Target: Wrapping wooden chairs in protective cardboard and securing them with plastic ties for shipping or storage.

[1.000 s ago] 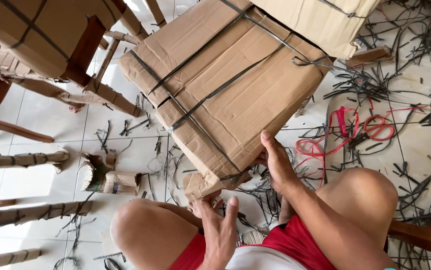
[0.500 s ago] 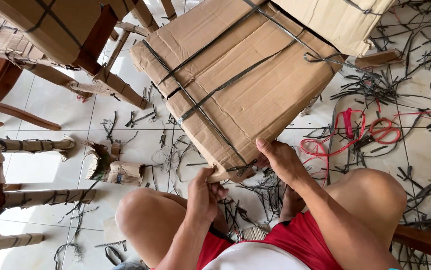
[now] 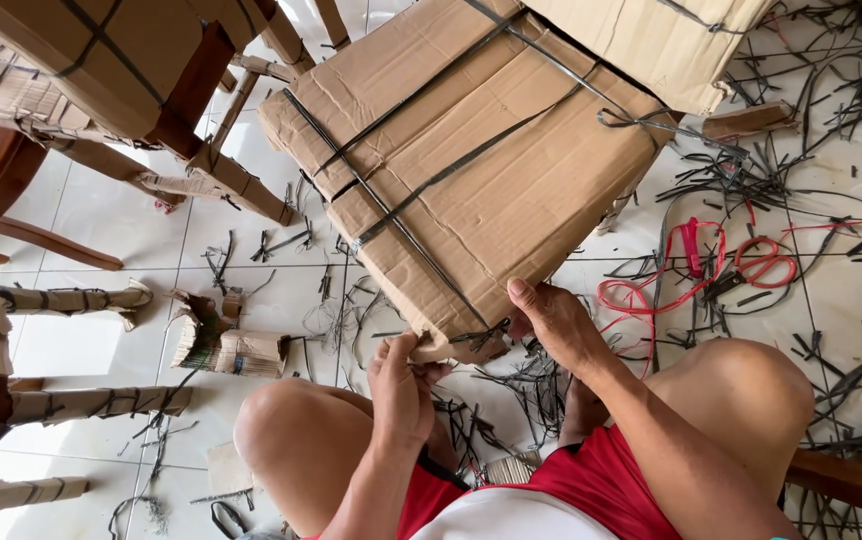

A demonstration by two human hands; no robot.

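- Left hand (image 3: 403,385) has its grip pinched shut on the near bottom corner of the cardboard-wrapped bundle (image 3: 471,170); fingers curl round the ragged edge.
- Right hand (image 3: 558,322) sits just beside it with the grip closed on the same lower edge, thumb up on the top face.
- The bundle is brown, creased corrugated card, tilted up and away from both hands, crossed by dark plastic straps (image 3: 406,235) that meet by the held corner.
- Its far edge butts against another wrapped package (image 3: 666,40).
- Below the hands, between the bare knees, the tiled floor (image 3: 101,230) is thick with black strap offcuts (image 3: 526,385).
- Right of the right hand lies a red cord (image 3: 686,270); left of the left hand, cardboard-wrapped chair legs (image 3: 76,297) crowd in.
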